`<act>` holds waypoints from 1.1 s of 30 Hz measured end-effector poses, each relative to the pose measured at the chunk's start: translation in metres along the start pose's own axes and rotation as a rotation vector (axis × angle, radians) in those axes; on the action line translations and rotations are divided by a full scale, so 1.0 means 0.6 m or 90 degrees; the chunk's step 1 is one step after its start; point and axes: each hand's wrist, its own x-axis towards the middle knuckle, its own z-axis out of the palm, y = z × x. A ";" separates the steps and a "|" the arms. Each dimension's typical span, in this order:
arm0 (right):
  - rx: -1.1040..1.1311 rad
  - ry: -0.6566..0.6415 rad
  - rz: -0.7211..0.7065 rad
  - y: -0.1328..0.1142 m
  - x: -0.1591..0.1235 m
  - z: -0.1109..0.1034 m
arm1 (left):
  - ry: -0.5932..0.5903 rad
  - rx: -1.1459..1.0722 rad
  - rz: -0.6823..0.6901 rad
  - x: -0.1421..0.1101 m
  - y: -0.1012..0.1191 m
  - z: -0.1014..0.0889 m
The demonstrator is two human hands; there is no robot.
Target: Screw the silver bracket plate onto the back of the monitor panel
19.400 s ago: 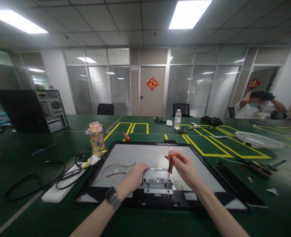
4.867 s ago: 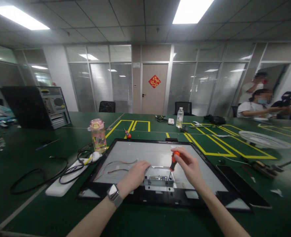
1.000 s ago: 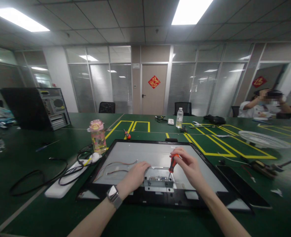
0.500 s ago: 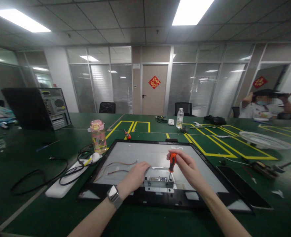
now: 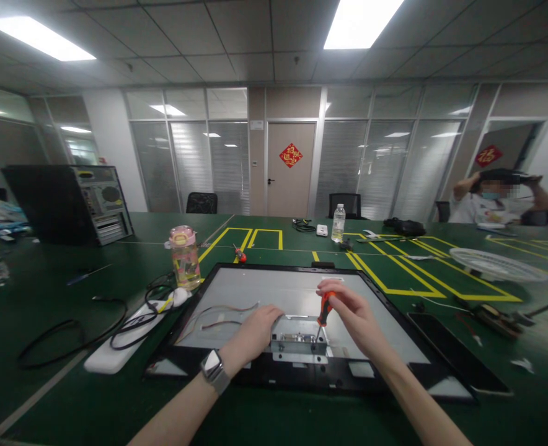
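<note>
A flat display panel (image 5: pixel 255 285) in a black frame lies back side up on the green table before me. A silver metal bracket (image 5: pixel 299 352) with small parts in its channel sits near its front edge. My right hand (image 5: pixel 351 310) grips an orange-and-black screwdriver (image 5: pixel 326 306), held nearly upright with a slight tilt. Its tip goes down to the right end of the bracket; the exact contact is too small to tell. At the bracket's left end my left hand (image 5: pixel 258 328) has its fingers closed on the edge, fingertips partly hidden. Thin wires (image 5: pixel 222 308) lie loose on the panel.
Left of the panel are a white power strip (image 5: pixel 120 347) with black cables, a pink-lidded bottle (image 5: pixel 185 257) and a computer case (image 5: pixel 64 204). Another screwdriver (image 5: pixel 240 254) lies behind. A black slab (image 5: pixel 457 353) lies right; a person (image 5: pixel 488 201) sits far right.
The screwdriver leans a little more, its handle slightly to the right. My left hand stays at the bracket. The seated person at far right has shifted slightly.
</note>
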 end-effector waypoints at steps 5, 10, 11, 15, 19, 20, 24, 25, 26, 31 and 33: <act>0.004 -0.022 0.015 -0.006 0.001 0.000 | -0.006 -0.005 0.003 -0.002 0.005 -0.007; 0.014 -0.053 0.035 -0.013 0.001 -0.002 | -0.010 -0.012 -0.002 -0.003 0.010 -0.011; 0.016 -0.052 0.037 -0.012 0.001 -0.002 | -0.007 -0.013 0.000 -0.003 0.009 -0.010; -0.012 0.004 0.004 -0.004 0.001 0.000 | 0.000 -0.015 -0.001 -0.002 0.003 -0.004; -0.086 0.068 -0.059 -0.002 0.000 0.003 | -0.002 -0.017 0.004 -0.002 0.003 -0.004; -0.092 0.058 -0.054 -0.003 -0.001 0.004 | -0.002 -0.014 0.003 -0.002 0.003 -0.005; -0.055 0.014 -0.012 -0.004 -0.004 0.006 | -0.002 -0.006 0.006 -0.001 0.003 -0.005; -0.057 0.024 -0.017 -0.003 -0.004 0.007 | -0.002 -0.004 0.007 -0.001 0.003 -0.004; -0.067 0.043 -0.028 -0.002 -0.004 0.007 | -0.003 -0.001 0.008 -0.001 0.002 -0.003; -0.113 0.057 -0.062 -0.001 -0.005 0.007 | -0.014 0.011 -0.002 0.000 0.003 -0.003; -0.078 0.019 -0.040 -0.001 -0.005 0.006 | -0.014 0.012 -0.003 0.000 0.003 -0.004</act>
